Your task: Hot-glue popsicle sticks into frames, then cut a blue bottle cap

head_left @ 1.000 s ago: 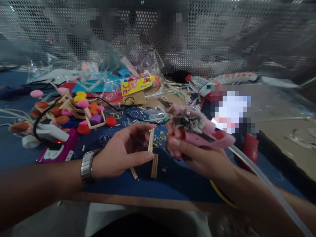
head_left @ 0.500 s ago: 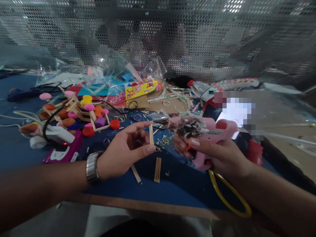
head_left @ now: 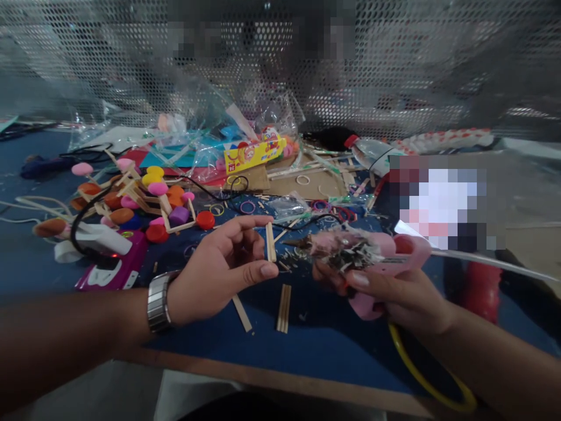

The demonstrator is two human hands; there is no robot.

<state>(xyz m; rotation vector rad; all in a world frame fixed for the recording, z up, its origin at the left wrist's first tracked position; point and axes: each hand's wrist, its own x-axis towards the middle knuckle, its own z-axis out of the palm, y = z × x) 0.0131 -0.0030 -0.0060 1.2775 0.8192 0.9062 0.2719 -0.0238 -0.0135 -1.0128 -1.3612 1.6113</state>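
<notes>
Between thumb and fingertips, my left hand pinches a short bundle of wooden sticks, held upright above the table. My right hand is wrapped round a pink hot glue gun, its fingers at the trigger. Grey, stringy residue clings to the gun's front. Its metal nozzle points left toward the sticks, a small gap apart from them. A clear glue stick juts from the gun's back. Below the hands, several joined sticks lie on the blue table beside a single flat stick.
A purple power strip with a white plug stands at left. Behind it sits a stick structure with colourful clay pieces. A yellow box, plastic bags, cardboard and a bottle line the back. A yellow hoop hangs at the right.
My right hand has moved the glue gun right and slightly down, widening the gap from its nozzle to the sticks. My left hand keeps its pinch, and the view has shifted a little.
</notes>
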